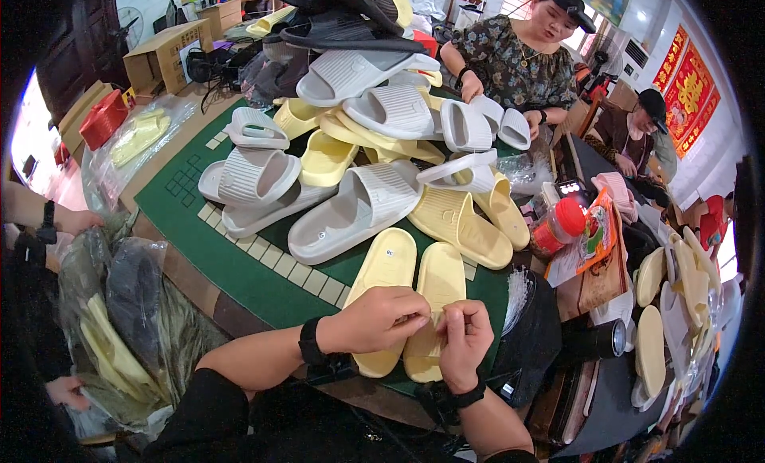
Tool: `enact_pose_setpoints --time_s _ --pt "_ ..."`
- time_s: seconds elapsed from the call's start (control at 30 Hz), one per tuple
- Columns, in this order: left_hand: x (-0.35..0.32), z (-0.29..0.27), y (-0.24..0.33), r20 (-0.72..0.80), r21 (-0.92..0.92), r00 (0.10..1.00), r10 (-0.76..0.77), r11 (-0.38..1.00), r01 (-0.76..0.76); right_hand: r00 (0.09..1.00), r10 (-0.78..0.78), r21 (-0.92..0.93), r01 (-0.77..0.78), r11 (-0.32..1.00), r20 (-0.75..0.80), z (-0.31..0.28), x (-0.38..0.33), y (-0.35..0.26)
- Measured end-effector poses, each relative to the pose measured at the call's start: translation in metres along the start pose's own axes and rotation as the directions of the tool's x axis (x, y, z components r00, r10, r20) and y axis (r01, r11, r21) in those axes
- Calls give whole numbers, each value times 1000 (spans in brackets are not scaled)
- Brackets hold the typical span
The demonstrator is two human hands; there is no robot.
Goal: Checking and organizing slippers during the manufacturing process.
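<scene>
A pair of pale yellow slide slippers lies soles down at the near edge of the green mat, the left slipper (pixel 386 262) beside the right slipper (pixel 441 278), heels away from me. Over their strap ends, my left hand (pixel 376 319) is closed in a pinch close to my right hand (pixel 464 342), whose thumb and fingers are also pressed together. Anything thin between the fingertips is too small to make out. Just beyond the pair sit a large grey slide (pixel 357 209) and a yellow slide (pixel 462 224).
Grey, yellow and black slides pile up on the green mat (pixel 175 224). Thin white plastic strands (pixel 518 297) lie at the right, near a red-lidded jar (pixel 558 225). A co-worker (pixel 518 64) handles grey slides opposite. Bagged slippers (pixel 119 335) stand at the left beside another person's hands.
</scene>
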State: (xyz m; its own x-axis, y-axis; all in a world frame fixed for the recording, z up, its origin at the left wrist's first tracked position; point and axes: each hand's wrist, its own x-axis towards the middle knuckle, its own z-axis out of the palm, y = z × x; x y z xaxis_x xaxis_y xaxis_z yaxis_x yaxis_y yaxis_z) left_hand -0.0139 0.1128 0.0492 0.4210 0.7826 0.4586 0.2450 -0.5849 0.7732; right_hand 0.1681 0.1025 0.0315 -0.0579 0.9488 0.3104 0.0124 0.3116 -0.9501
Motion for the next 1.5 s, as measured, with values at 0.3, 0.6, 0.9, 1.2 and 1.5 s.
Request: enact_pose_setpoints --time_s 0.3,0.6,0.9,1.2,1.5 --pt "0 -1 -1 25 -1 1000 14 1000 -14 997 -28 -71 33 997 79 -1 2 -2" --pt "1 0 -1 19 17 1000 -6 1000 6 993 -76 -129 87 988 91 0 3 -1" --pt "0 0 2 -17 -30 1000 -22 999 22 993 -74 -131 86 988 97 -1 2 0" --pt "-1 -4 2 -14 -72 1000 -18 997 17 997 54 111 -60 992 55 -4 1 2" --pt "4 -15 7 -229 -158 968 103 977 -141 873 154 -53 -146 988 463 -5 2 -16"
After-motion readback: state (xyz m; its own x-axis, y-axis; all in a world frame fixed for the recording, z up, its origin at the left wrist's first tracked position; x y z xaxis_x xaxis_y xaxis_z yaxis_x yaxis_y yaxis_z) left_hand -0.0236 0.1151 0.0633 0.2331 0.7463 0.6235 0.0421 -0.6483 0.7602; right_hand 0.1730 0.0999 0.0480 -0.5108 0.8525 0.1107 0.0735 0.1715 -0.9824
